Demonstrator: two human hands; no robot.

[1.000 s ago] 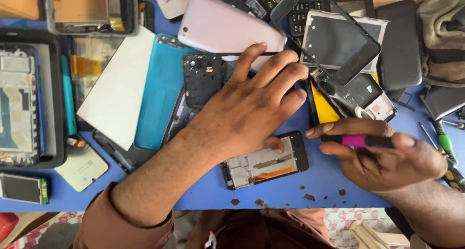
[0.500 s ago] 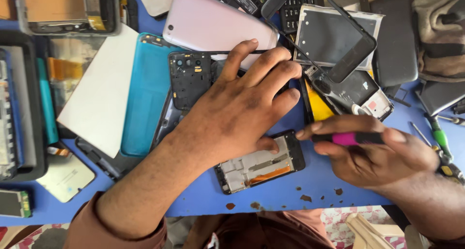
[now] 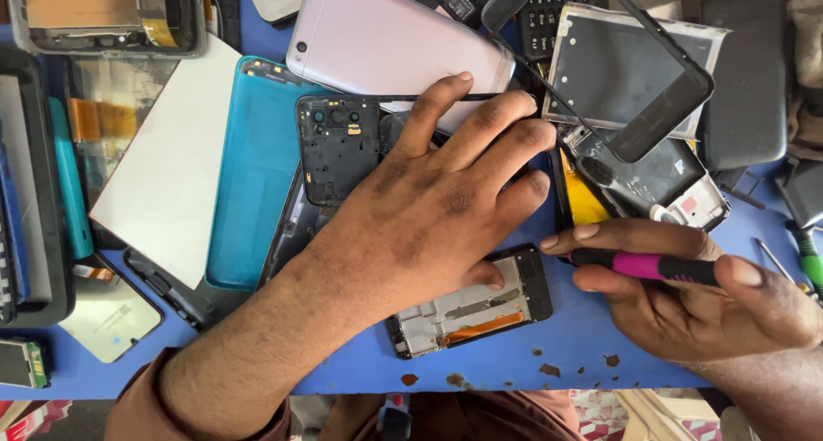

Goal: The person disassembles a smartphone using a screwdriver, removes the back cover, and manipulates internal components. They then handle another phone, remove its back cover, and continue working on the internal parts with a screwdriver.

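Blue counter (image 3: 566, 355) carries an opened phone frame (image 3: 470, 306) under the spread left hand (image 3: 429, 210). At three o'clock, the right hand (image 3: 694, 304) clamps a pink-handled screwdriver (image 3: 643, 266). Beyond, at twelve o'clock, lies a pink back cover (image 3: 386, 47).

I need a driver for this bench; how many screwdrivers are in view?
2: a pink-handled screwdriver in the right hand, a green-handled screwdriver at the right edge. Clutter may hide more.
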